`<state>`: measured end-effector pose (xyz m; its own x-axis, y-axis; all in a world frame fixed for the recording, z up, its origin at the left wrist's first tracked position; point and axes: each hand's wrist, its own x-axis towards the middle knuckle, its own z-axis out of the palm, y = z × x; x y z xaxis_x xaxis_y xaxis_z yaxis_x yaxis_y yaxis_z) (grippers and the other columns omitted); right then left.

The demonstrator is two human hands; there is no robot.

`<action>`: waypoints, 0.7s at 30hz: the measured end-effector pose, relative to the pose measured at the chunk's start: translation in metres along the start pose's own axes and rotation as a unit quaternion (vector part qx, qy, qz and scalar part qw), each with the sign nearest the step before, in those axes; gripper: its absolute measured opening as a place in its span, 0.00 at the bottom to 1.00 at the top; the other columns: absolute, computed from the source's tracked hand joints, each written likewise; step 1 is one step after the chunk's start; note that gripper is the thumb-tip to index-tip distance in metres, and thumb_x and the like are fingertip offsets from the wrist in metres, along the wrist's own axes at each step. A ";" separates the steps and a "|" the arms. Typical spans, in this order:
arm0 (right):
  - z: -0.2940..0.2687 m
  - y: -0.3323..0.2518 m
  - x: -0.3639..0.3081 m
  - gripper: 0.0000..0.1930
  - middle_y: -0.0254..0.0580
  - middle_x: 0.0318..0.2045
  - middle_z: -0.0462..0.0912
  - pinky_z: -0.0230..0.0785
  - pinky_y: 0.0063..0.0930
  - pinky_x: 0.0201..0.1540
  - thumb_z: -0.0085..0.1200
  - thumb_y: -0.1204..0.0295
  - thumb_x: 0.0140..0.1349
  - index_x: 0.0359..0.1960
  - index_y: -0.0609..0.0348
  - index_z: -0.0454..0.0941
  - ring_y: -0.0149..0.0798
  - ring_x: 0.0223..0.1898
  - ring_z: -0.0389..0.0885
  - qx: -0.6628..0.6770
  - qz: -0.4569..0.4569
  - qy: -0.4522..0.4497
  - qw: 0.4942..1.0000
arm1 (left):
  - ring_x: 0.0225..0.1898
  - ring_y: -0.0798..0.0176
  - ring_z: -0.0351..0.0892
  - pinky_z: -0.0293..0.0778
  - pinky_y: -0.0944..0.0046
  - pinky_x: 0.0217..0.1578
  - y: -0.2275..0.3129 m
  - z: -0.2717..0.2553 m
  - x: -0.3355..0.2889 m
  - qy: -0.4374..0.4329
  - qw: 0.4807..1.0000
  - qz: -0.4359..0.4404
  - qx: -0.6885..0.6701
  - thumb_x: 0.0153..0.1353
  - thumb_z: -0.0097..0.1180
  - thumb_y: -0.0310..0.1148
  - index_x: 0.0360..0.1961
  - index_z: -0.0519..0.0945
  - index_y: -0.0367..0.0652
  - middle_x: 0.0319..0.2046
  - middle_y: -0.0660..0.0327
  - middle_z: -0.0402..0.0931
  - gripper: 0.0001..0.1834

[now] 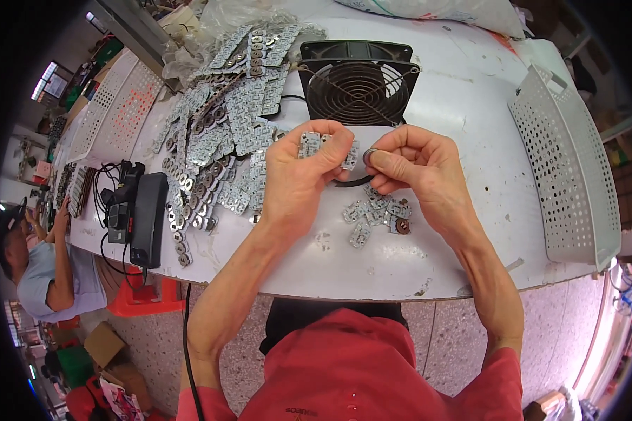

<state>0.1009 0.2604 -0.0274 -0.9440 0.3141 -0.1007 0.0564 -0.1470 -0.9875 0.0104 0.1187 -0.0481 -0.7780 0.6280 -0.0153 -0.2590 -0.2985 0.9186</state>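
Note:
My left hand (295,175) grips a short strip of silvery, patterned small plates (309,144) between thumb and fingers, one end showing past the fingertips. Close beside it, my right hand (428,168) pinches a small round grey disc (369,156) by its edge, near the strip's end. Whether disc and strip touch, I cannot tell. Below my hands lies a little heap of loose silvery pieces (360,235), with a brown round part (401,225) among them. To the left spreads a large pile of similar strips (249,130), several bearing round discs.
A black fan (358,91) stands just beyond my hands. A white perforated basket (569,175) is at the right edge, another basket (109,116) at the far left. A black box with cables (149,221) sits near the left front. A person (45,266) works at left.

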 end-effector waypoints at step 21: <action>0.001 0.002 -0.001 0.08 0.47 0.22 0.80 0.75 0.17 0.24 0.59 0.78 0.50 0.30 0.71 0.77 0.30 0.22 0.80 0.007 -0.003 -0.014 1.000 | 0.28 0.70 0.76 0.76 0.72 0.28 -0.002 0.006 -0.006 -0.029 0.999 -0.028 0.031 0.52 0.61 0.30 0.37 0.78 0.34 0.29 0.60 0.78 0.13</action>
<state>0.1020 0.2583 -0.0294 -0.9529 0.2894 -0.0911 0.0464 -0.1578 -0.9864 0.0189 0.1198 -0.0473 -0.7287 0.6833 -0.0465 -0.2640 -0.2175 0.9397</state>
